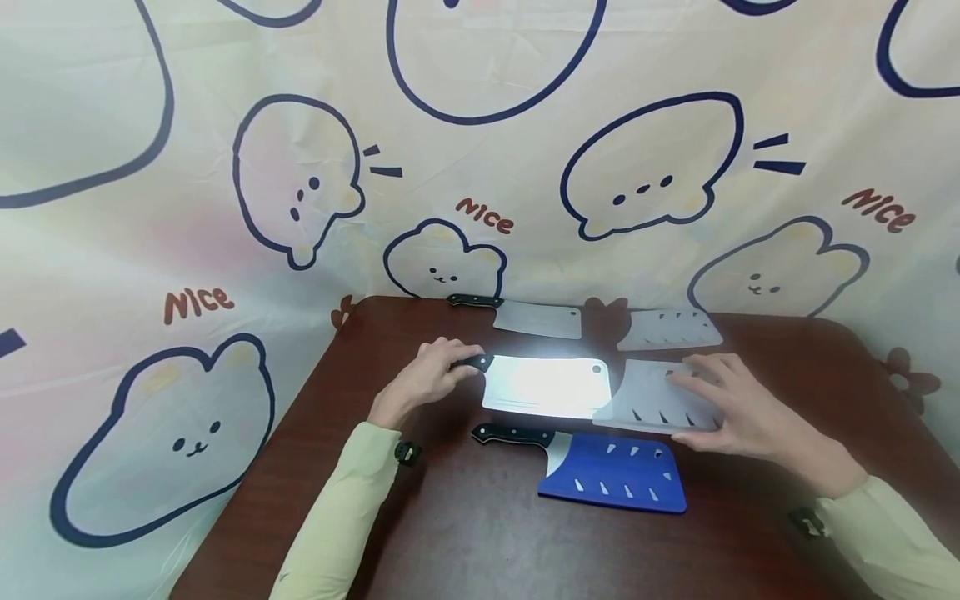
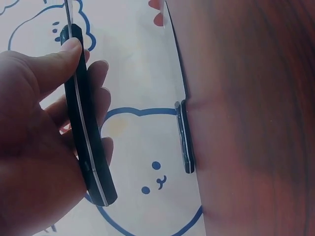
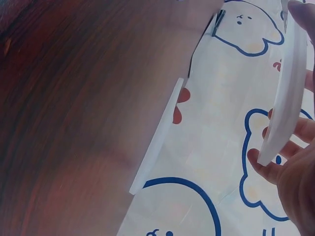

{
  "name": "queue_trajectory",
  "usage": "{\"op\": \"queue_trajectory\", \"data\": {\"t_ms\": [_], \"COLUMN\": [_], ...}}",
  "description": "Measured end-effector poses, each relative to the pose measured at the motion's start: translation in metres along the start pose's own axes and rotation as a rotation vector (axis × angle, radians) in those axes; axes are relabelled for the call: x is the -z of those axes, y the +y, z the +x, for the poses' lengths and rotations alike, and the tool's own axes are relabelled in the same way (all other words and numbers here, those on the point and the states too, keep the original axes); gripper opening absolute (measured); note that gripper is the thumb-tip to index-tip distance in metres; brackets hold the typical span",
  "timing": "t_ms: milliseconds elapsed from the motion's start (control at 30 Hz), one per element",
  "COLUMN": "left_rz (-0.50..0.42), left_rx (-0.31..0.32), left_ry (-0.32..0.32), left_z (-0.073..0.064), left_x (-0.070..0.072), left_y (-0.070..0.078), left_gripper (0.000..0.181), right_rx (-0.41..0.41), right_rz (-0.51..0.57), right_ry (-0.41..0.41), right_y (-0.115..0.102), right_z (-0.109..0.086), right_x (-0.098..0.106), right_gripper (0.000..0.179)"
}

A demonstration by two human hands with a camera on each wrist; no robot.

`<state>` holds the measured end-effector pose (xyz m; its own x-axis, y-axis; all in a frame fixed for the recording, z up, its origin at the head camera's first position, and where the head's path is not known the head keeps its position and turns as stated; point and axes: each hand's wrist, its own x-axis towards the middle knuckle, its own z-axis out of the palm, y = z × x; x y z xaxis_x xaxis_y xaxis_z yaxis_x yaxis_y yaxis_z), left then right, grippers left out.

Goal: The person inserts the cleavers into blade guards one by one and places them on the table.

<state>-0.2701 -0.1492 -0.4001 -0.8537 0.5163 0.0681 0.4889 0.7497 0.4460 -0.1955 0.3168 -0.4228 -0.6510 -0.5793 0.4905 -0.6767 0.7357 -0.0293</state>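
Note:
My left hand (image 1: 427,377) grips the black handle (image 2: 88,128) of a cleaver, thumb on one side and fingers on the other. The bright steel blade (image 1: 543,387) of this cleaver points right, with a round hole near its far corner. My right hand (image 1: 738,408) pinches a whitish translucent blade cover (image 1: 645,392) with small slots, thumb below and fingers above. In the head view the cover's slanted left edge overlaps the blade's lower right corner. The right wrist view shows the cover (image 3: 288,93) edge-on between thumb and fingers.
Nearer on the brown table (image 1: 465,542) lies a second cleaver (image 1: 513,435) with its blade in a blue cover (image 1: 615,471). Along the back edge lie another bare cleaver (image 1: 536,318) and a white slotted cover (image 1: 670,329). A printed curtain (image 1: 525,158) hangs behind.

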Motion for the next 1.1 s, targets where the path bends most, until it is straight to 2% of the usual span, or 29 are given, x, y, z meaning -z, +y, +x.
{"op": "queue_trajectory", "data": {"t_ms": [133, 333, 467, 667, 800, 1000, 1100], "left_rz": [-0.003, 0.015, 0.001, -0.008, -0.004, -0.019, -0.034], "left_rx": [0.005, -0.031, -0.013, -0.007, -0.036, -0.115, -0.108], "left_ry": [0.002, -0.017, -0.015, -0.049, -0.06, -0.099, -0.088], "left_z": [-0.003, -0.002, -0.004, -0.006, -0.009, -0.009, -0.008], "left_x": [0.0, -0.003, -0.004, -0.003, -0.002, -0.007, -0.01], "left_y": [0.002, 0.007, 0.008, 0.009, 0.012, 0.02, 0.024], "left_gripper": [0.039, 0.034, 0.034, 0.035, 0.033, 0.032, 0.038], "right_rx": [0.008, 0.058, 0.05, 0.049, 0.027, 0.074, 0.045], "right_rz": [0.009, 0.011, 0.019, 0.03, 0.048, 0.064, 0.077], "right_ry": [0.002, 0.004, 0.004, -0.001, -0.017, -0.064, -0.062], "right_y": [-0.003, -0.008, -0.009, -0.012, -0.017, -0.03, -0.03], "right_z": [0.001, 0.004, 0.004, 0.002, 0.0, 0.0, 0.001], "right_x": [-0.002, -0.004, -0.005, -0.002, 0.0, -0.001, -0.003], "right_gripper": [0.081, 0.081, 0.08, 0.079, 0.08, 0.077, 0.077]}}
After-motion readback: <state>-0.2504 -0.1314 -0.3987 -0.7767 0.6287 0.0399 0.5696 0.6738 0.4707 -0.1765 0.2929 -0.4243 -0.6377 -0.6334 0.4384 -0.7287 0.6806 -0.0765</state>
